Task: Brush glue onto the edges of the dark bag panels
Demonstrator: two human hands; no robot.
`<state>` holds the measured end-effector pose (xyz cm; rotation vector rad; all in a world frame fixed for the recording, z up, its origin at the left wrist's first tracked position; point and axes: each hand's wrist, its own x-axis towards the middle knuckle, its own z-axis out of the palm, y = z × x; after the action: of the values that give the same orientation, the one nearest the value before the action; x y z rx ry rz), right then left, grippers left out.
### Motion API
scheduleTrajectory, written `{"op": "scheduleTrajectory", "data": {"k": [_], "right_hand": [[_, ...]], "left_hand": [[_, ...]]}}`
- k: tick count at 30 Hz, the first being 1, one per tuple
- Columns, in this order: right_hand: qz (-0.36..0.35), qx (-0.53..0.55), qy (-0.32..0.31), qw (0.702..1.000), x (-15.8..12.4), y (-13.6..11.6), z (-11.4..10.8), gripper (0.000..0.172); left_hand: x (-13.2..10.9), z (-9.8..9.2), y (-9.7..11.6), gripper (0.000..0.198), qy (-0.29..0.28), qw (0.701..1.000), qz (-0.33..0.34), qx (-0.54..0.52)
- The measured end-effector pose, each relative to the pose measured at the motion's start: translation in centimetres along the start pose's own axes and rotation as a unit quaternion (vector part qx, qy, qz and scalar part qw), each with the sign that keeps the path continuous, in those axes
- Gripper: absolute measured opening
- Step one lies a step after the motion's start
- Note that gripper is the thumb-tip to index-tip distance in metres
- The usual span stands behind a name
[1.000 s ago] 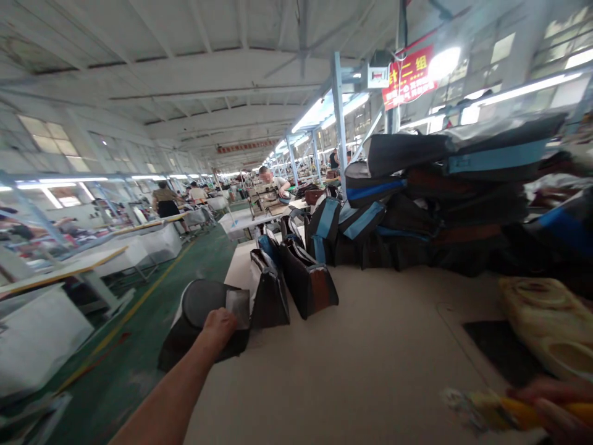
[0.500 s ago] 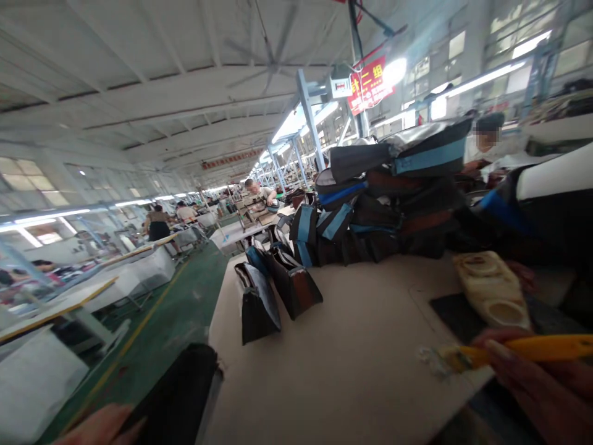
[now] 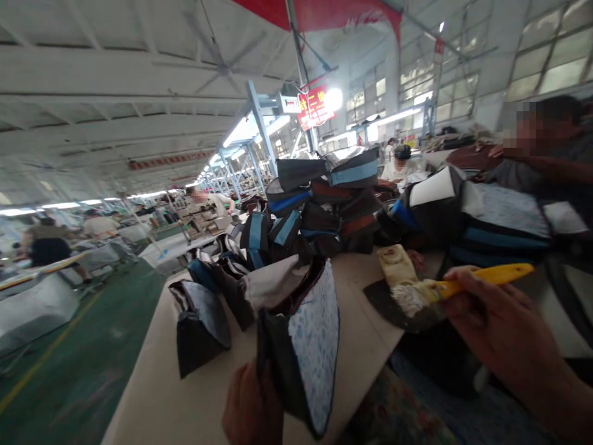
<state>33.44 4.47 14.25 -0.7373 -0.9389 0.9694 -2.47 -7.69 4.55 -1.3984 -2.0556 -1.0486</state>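
Observation:
My left hand (image 3: 250, 398) is closed around the lower edge of a dark sewn fabric bag piece (image 3: 315, 346), which stands tilted above the table. Its near side shows a blue-and-white patterned face, and a pale flap sticks out at its top. In my right hand (image 3: 504, 340) is a paintbrush (image 3: 486, 276) with a yellow handle, gripped near the bristles. The whitish, clumped bristles point left over a dark flat piece (image 3: 384, 303) on the table. Just behind them sits a stained cream plastic container (image 3: 396, 262).
Small dark bag pieces (image 3: 204, 327) stand on the pale table (image 3: 152, 395) at left. Behind rises a stacked pile of bags (image 3: 315, 216) with blue bands. More bags (image 3: 504, 228) lie at right, near a co-worker (image 3: 551, 142). A green aisle floor (image 3: 69, 364) runs along the left.
My left hand has brought the bag piece up from the lower left to over the table. The brush has risen, and the view has swung right.

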Motion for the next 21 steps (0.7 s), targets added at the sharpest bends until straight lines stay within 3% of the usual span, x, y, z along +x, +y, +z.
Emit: {"op": "scheduleTrajectory", "data": {"k": [2,4,7,9,11,14,17,21], "right_hand": [[0.035,0.012,0.006,0.999,0.0,-0.4,0.3,0.022],[0.074,0.047,0.015,0.996,-0.1,-0.5,0.7,0.025],[0.122,0.116,0.013,0.986,0.0,-0.2,1.7,0.029],[0.127,0.124,0.000,0.984,0.1,0.2,2.5,0.028],[0.118,0.107,-0.024,0.987,0.0,0.9,3.5,0.026],[0.049,0.053,-0.087,0.994,-0.2,1.7,4.9,0.019],[-0.077,-0.046,-0.184,0.979,-0.2,2.1,6.4,0.009],[-0.256,-0.168,-0.353,0.884,0.7,2.4,8.7,0.002]], "left_hand": [[-1.5,3.8,2.7,0.028,-0.045,0.996,0.030,-0.069],[-2.6,6.0,4.5,0.024,-0.086,0.990,0.044,-0.100],[-2.8,6.8,5.6,0.034,-0.100,0.988,0.054,-0.103],[-2.0,6.6,6.1,0.047,-0.105,0.987,0.063,-0.107],[-0.8,6.5,6.7,0.045,-0.117,0.981,0.064,-0.140],[0.9,6.4,7.9,0.034,-0.156,0.958,0.040,-0.238],[2.1,6.4,9.0,0.030,-0.193,0.926,-0.008,-0.326],[2.8,6.0,10.3,0.030,-0.222,0.889,-0.049,-0.398]]}}
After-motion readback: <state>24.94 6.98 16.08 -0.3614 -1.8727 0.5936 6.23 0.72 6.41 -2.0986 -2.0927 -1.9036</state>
